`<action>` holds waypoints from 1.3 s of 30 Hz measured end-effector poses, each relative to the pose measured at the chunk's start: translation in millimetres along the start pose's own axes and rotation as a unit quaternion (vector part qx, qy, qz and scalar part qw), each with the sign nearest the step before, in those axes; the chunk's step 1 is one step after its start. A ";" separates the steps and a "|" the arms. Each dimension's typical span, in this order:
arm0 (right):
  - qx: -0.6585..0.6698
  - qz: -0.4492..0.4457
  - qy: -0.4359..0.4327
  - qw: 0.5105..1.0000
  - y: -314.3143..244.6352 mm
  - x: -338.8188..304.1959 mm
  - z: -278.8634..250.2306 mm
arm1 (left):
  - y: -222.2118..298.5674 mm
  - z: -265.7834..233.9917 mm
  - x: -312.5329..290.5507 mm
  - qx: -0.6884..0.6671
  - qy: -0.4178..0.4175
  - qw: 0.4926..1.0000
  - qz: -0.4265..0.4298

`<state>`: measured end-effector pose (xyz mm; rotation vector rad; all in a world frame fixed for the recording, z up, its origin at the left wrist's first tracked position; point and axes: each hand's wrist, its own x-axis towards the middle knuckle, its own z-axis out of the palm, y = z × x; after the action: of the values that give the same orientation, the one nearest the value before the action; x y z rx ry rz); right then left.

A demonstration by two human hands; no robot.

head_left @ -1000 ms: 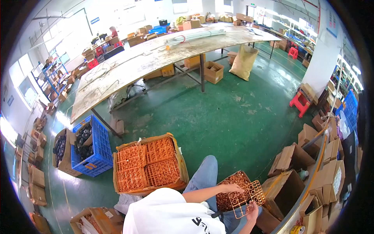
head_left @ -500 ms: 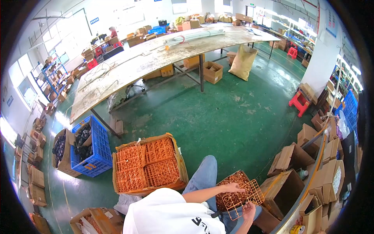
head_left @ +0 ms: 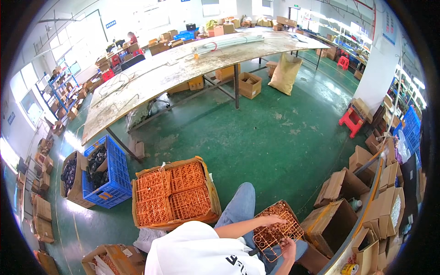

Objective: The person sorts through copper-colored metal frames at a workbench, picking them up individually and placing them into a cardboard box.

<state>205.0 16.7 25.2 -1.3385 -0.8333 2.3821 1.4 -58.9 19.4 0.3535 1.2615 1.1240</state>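
An orange plastic sprue frame (head_left: 275, 238), a lattice with small rings on it, is held tilted over an open carton (head_left: 285, 204) of loose orange-brown small parts. My right hand (head_left: 288, 250) is closed on its near right edge. Over its far part, my left hand (head_left: 276, 220) has its fingers bent and pressed together on the lattice; the fingertips are too small to make out clearly. To the left stands a large carton (head_left: 215, 201) packed with stacks of similar orange sprue frames (head_left: 190, 204).
Blue crate (head_left: 117, 178) with black parts stands left, near a long worktable (head_left: 183, 68). Open cardboard boxes (head_left: 332, 229) crowd my right beside a curved bench edge (head_left: 373, 197). A red stool (head_left: 352, 121) stands farther off. Another carton (head_left: 114, 256) sits at lower left.
The sprue frame has shifted left and now lies more over the carton of loose parts. Both hands have moved slightly left with it.
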 end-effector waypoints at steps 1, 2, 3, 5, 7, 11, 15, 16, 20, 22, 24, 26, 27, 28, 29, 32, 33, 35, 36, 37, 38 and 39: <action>0.001 -0.001 0.001 1.000 0.6 1.0 -2.9 | -2.3 -0.4 3.0 0.001 -0.002 1.000 0.000; 0.003 -0.001 0.000 1.000 1.4 2.1 -5.8 | -4.5 -0.7 5.9 0.012 -0.023 1.000 0.003; 0.005 0.002 -0.003 1.000 0.0 -1.1 -0.3 | -6.7 -2.6 7.6 0.022 -0.043 0.999 0.005; 0.040 -0.008 0.005 0.999 -2.0 -7.9 11.8 | -11.4 -6.5 10.0 0.028 -0.050 0.998 0.013; 0.076 -0.019 0.016 0.997 -6.8 -14.5 19.4 | -11.1 -4.3 8.4 0.035 -0.061 0.997 0.020; 0.047 -0.101 0.057 0.992 -11.6 -11.0 1.5 | -1.3 6.6 1.2 0.049 -0.071 0.995 0.041; -0.040 -0.090 0.040 0.994 -10.2 -3.6 -1.0 | -15.6 12.1 10.0 0.102 0.030 0.964 0.242; -0.040 -0.090 0.040 0.994 -8.9 -2.4 -0.7 | -18.9 10.3 12.3 0.101 0.030 0.964 0.242; -0.124 -0.120 0.085 0.981 1.0 5.1 -1.2 | -29.4 2.2 21.2 0.059 -0.039 0.990 0.122; -0.216 -0.092 0.137 0.962 1.9 7.4 -0.5 | -31.1 2.5 20.6 0.024 -0.039 0.996 0.077; -0.190 -0.088 0.142 0.967 4.2 6.8 4.8 | -31.5 0.1 20.5 0.061 -0.013 0.989 0.133; -0.166 -0.082 0.143 0.972 9.1 7.6 13.8 | -32.0 -5.7 19.7 0.097 0.018 0.977 0.188; -0.099 -0.114 0.149 0.977 12.9 8.7 11.0 | -30.6 -3.0 20.9 0.130 0.049 0.972 0.188; -0.032 -0.146 0.155 0.977 16.3 9.8 8.4 | -29.4 -0.3 21.9 0.163 0.079 0.965 0.189; -0.031 -0.147 0.158 0.976 21.9 10.9 6.2 | -29.3 2.8 22.0 0.144 0.095 0.975 0.143; -0.007 -0.182 0.105 0.978 33.2 15.3 -4.1 | -28.6 11.6 22.2 0.302 0.166 0.917 0.202; 0.004 -0.142 0.101 0.985 32.8 12.0 3.0 | -34.6 4.6 25.7 0.301 0.175 0.916 0.202; 0.014 -0.077 0.102 0.992 27.2 3.1 24.5 | -47.9 -14.0 32.9 0.249 0.139 0.937 0.202; 0.018 -0.081 0.109 0.991 25.3 3.1 18.0 | -43.7 -5.6 31.4 0.250 0.130 0.938 0.202; 0.006 -0.058 0.101 0.993 23.9 3.3 8.4 | -35.1 7.3 24.1 0.233 0.109 0.950 0.179; -0.008 -0.034 0.086 0.996 23.5 3.5 3.2 | -29.0 13.6 18.2 0.215 0.095 0.959 0.156; -0.009 -0.034 0.082 0.996 24.8 6.3 2.7 | -27.9 12.4 17.8 0.247 0.109 0.945 0.184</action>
<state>200.2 -0.7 6.9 -1.4662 -0.8424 2.1827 23.5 -53.0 -7.5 0.8917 1.7245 1.1683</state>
